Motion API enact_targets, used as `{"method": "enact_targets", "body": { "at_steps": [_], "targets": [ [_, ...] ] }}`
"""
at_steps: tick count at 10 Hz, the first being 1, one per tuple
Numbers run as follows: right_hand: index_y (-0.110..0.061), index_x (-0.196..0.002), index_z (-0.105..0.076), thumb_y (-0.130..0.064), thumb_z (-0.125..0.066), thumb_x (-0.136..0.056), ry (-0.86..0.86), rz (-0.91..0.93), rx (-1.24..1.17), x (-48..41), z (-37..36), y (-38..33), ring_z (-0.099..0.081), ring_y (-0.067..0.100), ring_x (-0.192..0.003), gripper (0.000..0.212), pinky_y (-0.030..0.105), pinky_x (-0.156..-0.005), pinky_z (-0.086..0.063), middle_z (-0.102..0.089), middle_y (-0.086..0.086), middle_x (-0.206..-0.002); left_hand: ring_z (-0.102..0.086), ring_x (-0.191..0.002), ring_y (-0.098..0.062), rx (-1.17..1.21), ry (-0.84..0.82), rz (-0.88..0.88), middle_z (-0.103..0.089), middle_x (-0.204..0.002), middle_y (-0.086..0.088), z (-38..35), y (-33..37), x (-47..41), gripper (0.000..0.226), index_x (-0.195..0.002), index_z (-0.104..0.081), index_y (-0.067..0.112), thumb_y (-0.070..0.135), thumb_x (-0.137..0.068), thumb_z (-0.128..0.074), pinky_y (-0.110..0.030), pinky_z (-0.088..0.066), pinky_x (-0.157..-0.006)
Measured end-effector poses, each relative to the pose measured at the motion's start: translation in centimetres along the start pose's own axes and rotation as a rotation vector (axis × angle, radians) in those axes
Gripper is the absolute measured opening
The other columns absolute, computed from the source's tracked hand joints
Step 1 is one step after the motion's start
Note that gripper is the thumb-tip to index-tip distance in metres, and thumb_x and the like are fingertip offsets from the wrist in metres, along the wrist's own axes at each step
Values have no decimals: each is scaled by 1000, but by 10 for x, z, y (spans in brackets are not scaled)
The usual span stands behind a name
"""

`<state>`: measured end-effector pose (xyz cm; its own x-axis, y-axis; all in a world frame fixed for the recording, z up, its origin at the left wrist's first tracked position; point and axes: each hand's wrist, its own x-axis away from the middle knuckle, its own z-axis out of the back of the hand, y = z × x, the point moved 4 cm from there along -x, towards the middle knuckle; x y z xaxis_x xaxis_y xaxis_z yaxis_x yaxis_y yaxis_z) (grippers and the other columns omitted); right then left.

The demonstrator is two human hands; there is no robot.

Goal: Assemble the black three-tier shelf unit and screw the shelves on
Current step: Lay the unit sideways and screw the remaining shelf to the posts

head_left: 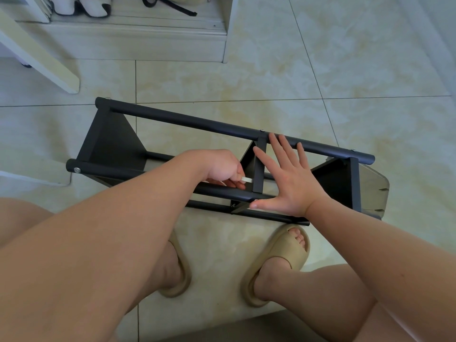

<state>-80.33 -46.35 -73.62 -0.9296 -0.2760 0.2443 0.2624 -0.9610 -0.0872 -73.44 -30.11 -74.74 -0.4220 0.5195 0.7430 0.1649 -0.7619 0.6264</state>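
Since the black metal three-tier shelf unit (108, 141) lies tipped on its side on the pale glossy tiled floor (320, 70), just in front of the seated person's beige foam slippers (283, 255), its screw points face up and towards the worker, which is likely why it was laid this way. Everything centres on the middle shelf panel (259, 166). Just to the left of that panel, the left hand (219, 166) has its fingers curled tight, pinching a small white flat tool (246, 179) against the panel's edge where it meets the near black round pole (111, 170); this looks like the tightening of a shelf screw, though the screw itself is hidden. Just to the right of the panel, the right hand (288, 178) is fully spread and grips nothing: its straight fingers (275, 140) reach up to the far black round pole (197, 122) and its thumb tip touches the near one, apparently bracing the frame so it does not twist or roll under the turning force. How hard the palm bears down cannot be told. Silver screw heads already show along the far pole at each shelf, so the work seems well advanced.
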Motion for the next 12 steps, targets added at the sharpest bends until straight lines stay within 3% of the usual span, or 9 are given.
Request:
{"method": "enact_targets", "body": {
  "at_steps": [1,2,3,6,8,9,10,11,12],
  "targets": [
    [-29,-162,-3,-99,-30,-66,2,-1,-5,0,0,0,19,30,-154,122,61,-122,5,16,11,-168,-65,-98,-19,-129,-20,-30,-73,-101,1,0,2,2,23,-88,-68,21,12,-101,-51,-32,-48,-86],
    [-29,-162,-3,-100,-30,-67,4,0,-5,0,1,0,20,30,-154,122,60,-122,6,16,11,-168,-58,-112,-27,-285,-13,-48,-67,-117,-6,0,5,6,19,-108,-70,16,16,-100,-53,-38,-43,-102],
    [-30,-162,-1,-100,-29,-67,-2,-2,1,0,0,0,21,29,-154,122,60,-123,6,17,11,-168,-56,-114,-26,-351,-40,-53,-64,-122,-6,-1,8,9,24,-118,-68,12,17,-101,-52,-37,-42,-101],
    [-30,-162,-3,-99,-30,-67,5,-3,-8,-1,1,1,19,29,-154,121,59,-123,5,15,11,-168,-57,-103,-17,-352,5,-37,-63,-102,8,6,5,9,21,-114,-71,22,21,-97,-60,-34,-44,-98],
    [-29,-162,-6,-99,-30,-67,18,5,-28,-2,1,2,16,30,-155,121,58,-123,5,12,11,-168,-63,-80,-14,-241,98,-29,-69,-90,2,18,6,4,21,-107,-74,16,11,-92,-60,-28,-55,-76],
    [-29,-163,-6,-99,-30,-67,17,5,-30,-2,1,2,17,30,-155,121,59,-123,5,12,11,-168,-55,-82,-14,-213,167,-53,-60,-84,10,14,11,3,18,-88,-72,28,15,-91,-59,-27,-42,-70],
    [-29,-163,-5,-99,-30,-67,9,4,-24,-2,1,3,19,29,-154,121,59,-123,6,14,11,-168,-61,-90,-16,43,199,-43,-65,-87,3,8,12,-1,10,-87,-72,22,18,-88,-64,-31,-51,-75],
    [-29,-163,-6,-99,-30,-67,14,6,-25,-2,1,3,19,29,-154,121,59,-123,6,14,11,-168,-68,-96,-16,279,210,36,-71,-97,-4,-1,10,-6,18,-109,-68,9,17,-94,-59,-37,-57,-89],
    [-29,-163,-6,-99,-30,-67,17,7,-22,-2,1,4,19,29,-154,121,59,-123,5,14,11,-168,-70,-95,-17,359,231,52,-73,-93,-5,-7,12,-6,19,-111,-66,7,15,-97,-58,-38,-56,-93]
  ]
}}
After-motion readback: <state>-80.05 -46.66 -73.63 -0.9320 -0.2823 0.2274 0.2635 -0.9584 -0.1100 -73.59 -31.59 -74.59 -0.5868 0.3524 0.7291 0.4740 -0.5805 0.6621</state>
